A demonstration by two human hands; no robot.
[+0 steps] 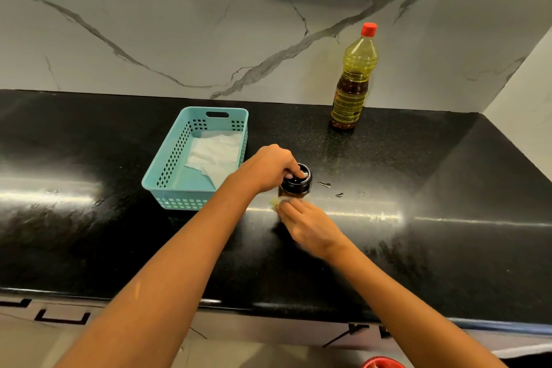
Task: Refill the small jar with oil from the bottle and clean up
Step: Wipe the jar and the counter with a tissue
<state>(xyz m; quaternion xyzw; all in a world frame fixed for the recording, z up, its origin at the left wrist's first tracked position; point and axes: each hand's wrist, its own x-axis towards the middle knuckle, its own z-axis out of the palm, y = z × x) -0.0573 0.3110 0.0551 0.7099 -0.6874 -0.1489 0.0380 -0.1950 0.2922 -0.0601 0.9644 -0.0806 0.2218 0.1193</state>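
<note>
Head view, countertop point(418, 173), black.
- Small jar point(295, 188), one: upright at centre, black lid on.
- Left hand point(265, 167), one: fingers curled over the lid, clamped on it.
- Right hand point(304, 224), one: blurred, against a pale wad point(275, 203) at the jar's foot; grip cannot be told.
- Oil bottle point(354, 78), one: red-capped, upright by the wall.
- Basket point(167, 164), one: teal, holding white tissue point(215, 155).
- Spilled drops point(328, 188), several, right of the jar.

**No Words to Read**

The bottle point(355, 69) is wearing a yellow and red label point(348, 104), and tiny rows of print are showing on it, but they are looking too small and blurry to read. Nothing else is showing any letters, numbers, brand names or signs that can be made out.
</note>
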